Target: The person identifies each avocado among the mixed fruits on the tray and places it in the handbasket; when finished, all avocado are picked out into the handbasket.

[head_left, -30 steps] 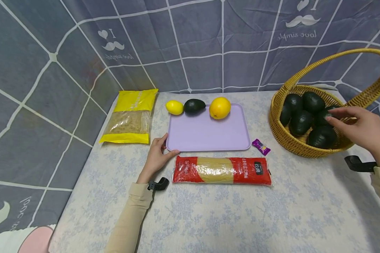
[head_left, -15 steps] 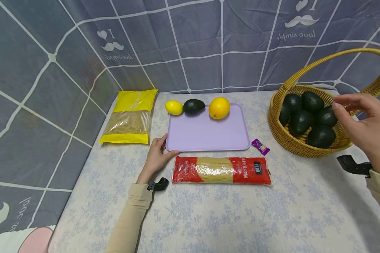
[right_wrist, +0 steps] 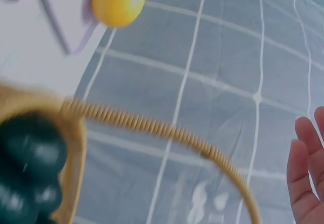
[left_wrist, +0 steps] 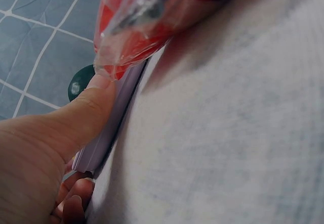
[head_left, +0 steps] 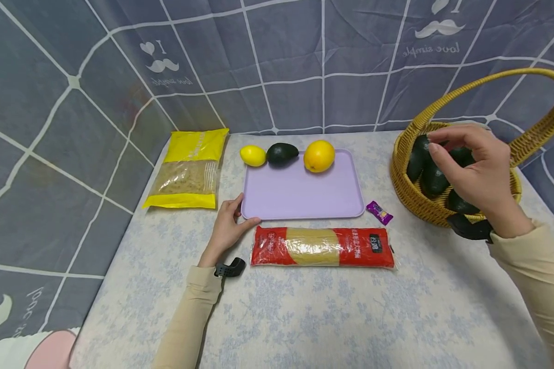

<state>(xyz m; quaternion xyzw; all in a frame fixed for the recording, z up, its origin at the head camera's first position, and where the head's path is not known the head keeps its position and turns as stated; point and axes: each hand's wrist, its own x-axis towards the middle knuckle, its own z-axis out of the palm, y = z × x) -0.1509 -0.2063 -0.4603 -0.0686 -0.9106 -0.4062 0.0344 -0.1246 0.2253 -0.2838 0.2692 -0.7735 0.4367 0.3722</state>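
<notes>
In the head view, my left hand [head_left: 226, 229] holds the front left corner of a lilac tray [head_left: 304, 197] between thumb and fingers. The thumb [left_wrist: 83, 115] lies along the tray's front side and touches the red wrapper's end in the left wrist view. My right hand [head_left: 482, 169] hovers over a wicker basket [head_left: 413, 197] of avocados [head_left: 434, 179], fingers loosely bent, nothing held; it hides part of them. On the tray's back edge rests an orange [head_left: 319, 156]. Beside it, an avocado [head_left: 282, 154] and a lemon [head_left: 253, 156] lie at the back left corner.
A red-ended pack of dry noodles [head_left: 314, 247] lies in front of the tray. Between tray and basket is a small purple wrapped candy [head_left: 379, 212]. A yellow bag [head_left: 189, 169] lies at left. The basket's tall handle [head_left: 489, 82] arches up near the curtain [head_left: 295, 61].
My right hand has risen from the avocados at the basket's right side and swung left over the basket, still without anything in it. The left hand stays at the tray corner.
</notes>
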